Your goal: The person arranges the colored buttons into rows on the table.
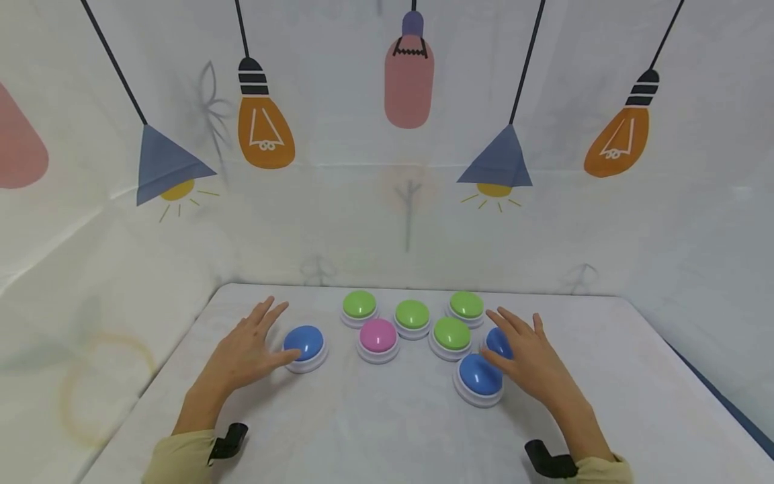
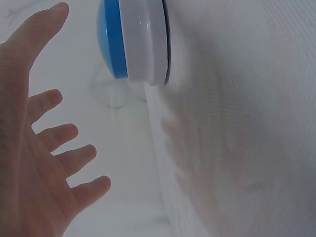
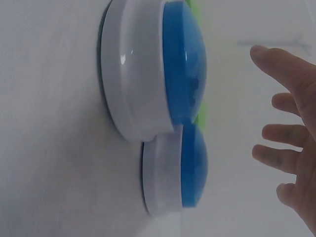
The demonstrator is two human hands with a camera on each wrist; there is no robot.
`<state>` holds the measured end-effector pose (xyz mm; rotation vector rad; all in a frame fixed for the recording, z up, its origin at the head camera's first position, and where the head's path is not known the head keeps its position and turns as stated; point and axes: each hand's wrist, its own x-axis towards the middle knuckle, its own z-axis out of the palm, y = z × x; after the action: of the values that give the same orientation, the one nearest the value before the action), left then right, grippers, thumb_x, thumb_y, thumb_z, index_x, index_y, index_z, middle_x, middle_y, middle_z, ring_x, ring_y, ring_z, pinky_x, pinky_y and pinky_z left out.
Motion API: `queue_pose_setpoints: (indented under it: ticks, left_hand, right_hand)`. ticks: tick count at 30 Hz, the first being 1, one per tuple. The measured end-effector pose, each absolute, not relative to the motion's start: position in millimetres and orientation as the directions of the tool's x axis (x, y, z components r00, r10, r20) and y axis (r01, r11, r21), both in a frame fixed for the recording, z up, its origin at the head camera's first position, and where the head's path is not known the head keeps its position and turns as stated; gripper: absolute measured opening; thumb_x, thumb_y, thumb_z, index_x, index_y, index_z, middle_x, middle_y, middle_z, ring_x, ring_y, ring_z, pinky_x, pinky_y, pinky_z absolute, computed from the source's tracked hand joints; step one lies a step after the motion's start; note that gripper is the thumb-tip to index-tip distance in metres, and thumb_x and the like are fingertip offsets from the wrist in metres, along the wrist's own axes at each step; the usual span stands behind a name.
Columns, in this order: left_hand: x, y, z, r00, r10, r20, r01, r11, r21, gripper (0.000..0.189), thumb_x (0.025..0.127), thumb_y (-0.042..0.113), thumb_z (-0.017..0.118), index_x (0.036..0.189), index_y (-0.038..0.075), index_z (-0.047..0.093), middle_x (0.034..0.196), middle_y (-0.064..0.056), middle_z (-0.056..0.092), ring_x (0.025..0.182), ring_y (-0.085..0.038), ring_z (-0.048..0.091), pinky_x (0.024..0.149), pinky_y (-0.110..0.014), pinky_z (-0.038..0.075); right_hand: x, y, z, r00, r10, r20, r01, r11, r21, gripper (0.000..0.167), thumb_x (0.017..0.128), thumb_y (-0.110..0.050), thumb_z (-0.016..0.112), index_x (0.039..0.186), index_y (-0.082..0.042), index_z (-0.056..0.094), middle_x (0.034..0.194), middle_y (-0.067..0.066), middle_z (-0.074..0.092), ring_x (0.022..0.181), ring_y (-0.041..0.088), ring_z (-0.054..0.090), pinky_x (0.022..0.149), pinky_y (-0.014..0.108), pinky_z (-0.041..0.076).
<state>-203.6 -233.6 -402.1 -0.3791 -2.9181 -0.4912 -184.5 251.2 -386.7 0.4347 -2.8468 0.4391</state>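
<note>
My left hand [image 1: 248,349] hovers with spread fingers just left of a blue push button [image 1: 304,344] on a white base; the left wrist view shows a gap between hand [image 2: 44,148] and button [image 2: 113,39]. On the other side, my right hand [image 1: 532,356] hangs above two blue buttons, a nearer one [image 1: 480,375] and a farther one [image 1: 498,343] that it partly hides. Its fingers are extended and hold nothing; in the right wrist view the hand [image 3: 296,133] is apart from both domes. Between the hands stands a pink button [image 1: 378,336].
Several green buttons stand toward the back, among them a left one [image 1: 359,305], a middle one [image 1: 412,316] and one near the right hand [image 1: 451,334]. The white tabletop [image 1: 363,437] meets a lamp-patterned cloth wall [image 1: 338,222] behind. Dark wrist mounts [image 1: 228,441] sit at both cuffs.
</note>
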Motion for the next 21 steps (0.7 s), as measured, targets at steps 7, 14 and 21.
queue_pose_setpoints:
  ticks: [7,14,21]
  left_hand:
    - [-205,-234,-401,-0.958,0.217,0.185,0.266,0.914,0.306,0.097,0.081,0.068,0.065,0.154,0.013,0.032,0.16,-0.022,0.023,0.136,-0.056,0.033,0.099,-0.073,0.036]
    - [-205,-232,-404,-0.958,0.218,0.186,0.269,0.906,0.327,0.097,0.081,0.067,0.066,0.155,0.014,0.032,0.16,-0.022,0.023,0.137,-0.054,0.033,0.096,-0.072,0.038]
    - [-203,-232,-405,-0.955,0.224,0.194,0.277,0.906,0.319,0.097,0.08,0.065,0.068,0.153,0.013,0.034,0.159,-0.023,0.025,0.138,-0.052,0.033,0.096,-0.071,0.039]
  right_hand:
    - [-193,227,-386,-0.903,-0.313,0.293,-0.393,0.879,-0.269,0.072,0.09,-0.038,0.071,0.148,-0.007,0.043,0.151,0.023,0.041,0.141,0.04,0.037,0.117,0.065,0.005]
    - [-199,206,-391,-0.866,-0.362,0.343,-0.457,0.853,-0.253,0.071,0.087,-0.036,0.074,0.145,-0.007,0.048,0.147,0.022,0.047,0.134,0.039,0.047,0.114,0.069,0.011]
    - [-201,181,-392,-0.881,-0.369,0.295,-0.451,0.842,-0.294,0.071,0.089,-0.042,0.07,0.148,-0.011,0.045,0.152,0.018,0.042,0.138,0.039,0.043,0.118,0.063,0.012]
